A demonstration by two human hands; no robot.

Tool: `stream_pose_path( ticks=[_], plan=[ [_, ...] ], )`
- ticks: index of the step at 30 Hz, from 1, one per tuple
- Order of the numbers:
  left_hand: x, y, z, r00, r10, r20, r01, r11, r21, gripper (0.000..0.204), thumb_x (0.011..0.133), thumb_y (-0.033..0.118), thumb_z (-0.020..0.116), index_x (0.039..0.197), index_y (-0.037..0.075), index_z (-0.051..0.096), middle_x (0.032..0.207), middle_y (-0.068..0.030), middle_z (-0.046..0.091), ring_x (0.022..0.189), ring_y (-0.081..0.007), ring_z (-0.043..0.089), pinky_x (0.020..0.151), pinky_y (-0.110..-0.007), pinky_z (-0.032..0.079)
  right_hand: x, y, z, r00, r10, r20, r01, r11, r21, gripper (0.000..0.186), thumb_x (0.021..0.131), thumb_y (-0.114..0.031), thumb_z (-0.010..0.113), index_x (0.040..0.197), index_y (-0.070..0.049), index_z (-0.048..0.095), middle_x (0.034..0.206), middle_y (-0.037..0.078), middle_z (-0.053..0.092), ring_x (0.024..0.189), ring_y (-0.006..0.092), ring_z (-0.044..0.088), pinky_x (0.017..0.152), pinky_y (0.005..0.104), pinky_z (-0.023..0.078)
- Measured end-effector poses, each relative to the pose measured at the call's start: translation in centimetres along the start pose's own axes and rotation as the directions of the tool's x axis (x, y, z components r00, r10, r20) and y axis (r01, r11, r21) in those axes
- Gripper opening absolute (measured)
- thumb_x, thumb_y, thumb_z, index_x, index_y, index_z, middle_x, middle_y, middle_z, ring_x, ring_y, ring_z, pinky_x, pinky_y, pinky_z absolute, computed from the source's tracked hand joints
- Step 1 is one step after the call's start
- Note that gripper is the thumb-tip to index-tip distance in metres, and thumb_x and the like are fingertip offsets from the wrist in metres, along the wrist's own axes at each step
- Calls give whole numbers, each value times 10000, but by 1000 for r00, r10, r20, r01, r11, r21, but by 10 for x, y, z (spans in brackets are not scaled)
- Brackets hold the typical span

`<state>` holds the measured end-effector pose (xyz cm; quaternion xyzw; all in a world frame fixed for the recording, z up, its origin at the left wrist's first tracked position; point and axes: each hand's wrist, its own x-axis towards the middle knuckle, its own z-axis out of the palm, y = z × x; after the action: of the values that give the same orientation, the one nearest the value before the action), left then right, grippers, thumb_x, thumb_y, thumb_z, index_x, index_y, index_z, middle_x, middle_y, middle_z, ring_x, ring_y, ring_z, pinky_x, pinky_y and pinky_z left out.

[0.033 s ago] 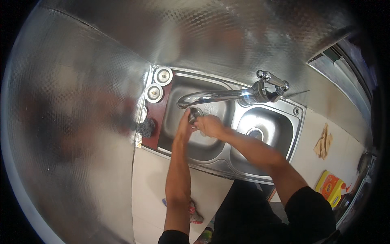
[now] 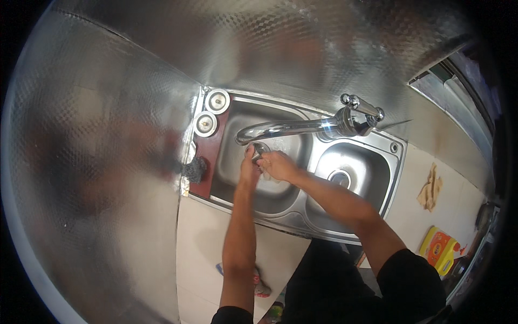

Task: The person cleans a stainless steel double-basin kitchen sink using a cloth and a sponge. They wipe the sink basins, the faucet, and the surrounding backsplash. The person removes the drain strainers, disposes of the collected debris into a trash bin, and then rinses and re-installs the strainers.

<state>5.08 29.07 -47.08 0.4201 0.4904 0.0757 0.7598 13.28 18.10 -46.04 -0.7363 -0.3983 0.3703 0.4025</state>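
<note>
Above pale tiled counter [image 2: 205, 243], working in the left basin of the double stainless steel sink [image 2: 291, 221] under the curved chrome tap [image 2: 280, 128], left hand [image 2: 250, 168] and right hand [image 2: 278, 164] each keeping a narrow grip on the small shiny metal piece [image 2: 259, 150], showing no shift from the instant before.

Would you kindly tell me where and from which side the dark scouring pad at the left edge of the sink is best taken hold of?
Pinch the scouring pad across its rounded body from above. It sits loose on the sink's left ledge, with the metal wall close on its left, so the top and right sides look freest; the left hand is nearest.
</note>
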Motion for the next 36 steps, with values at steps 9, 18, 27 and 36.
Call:
stream_pose_path(
  ticks=[9, 18, 27, 36],
  plan=[
    [15, -2, -43, 906, -418, -62, 418, 867, 271, 700, 936, 767, 349, 1076, 144, 635, 739, -48, 665, 632, -180, 642, 544, -296, 454, -4, -3, -3, 994, 7, 113, 15, 980, -197, 252, 950, -295, 620, 947, -51, 681, 859, 196, 705, 867, 407, 684, 747, 510, 516],
    [-1, -17, -49, 998, 45, 34, -56, 776, 628, 525, 976, 365, 649, 1265, -69, 591, 1045, -163, 670, 818, -227, 704, 510, -341, 557, -24, 12, 34, 978, 165, 130, -117, 941, -318, 294, 908, -55, 529, 1186, -15, 619, 1158, 274, 666, 1037, 417, 670, 884, 506, 536],
    [55, -35, -94, 774, 628, 75, -342, 316, 885, 252, 870, 114, 678, 1046, -66, 660, 891, -230, 712, 753, -362, 706, 679, -433, 559, -40, -13, 28, 942, 134, 306, -24, 941, -338, 417, 840, 5, 555, 1256, 33, 544, 1060, 258, 687, 1041, 441, 667, 911, 534, 515],
    [73, -36, -75, 863, 505, -15, -154, 292, 944, 380, 810, 264, 755, 1104, 33, 686, 1110, -203, 668, 1061, -407, 611, 898, -498, 503, -41, -9, 27, 945, 102, 310, 11, 939, -343, 248, 871, -37, 531, 1101, 35, 594, 1009, 265, 694, 997, 433, 685, 878, 542, 527]
  ],
)
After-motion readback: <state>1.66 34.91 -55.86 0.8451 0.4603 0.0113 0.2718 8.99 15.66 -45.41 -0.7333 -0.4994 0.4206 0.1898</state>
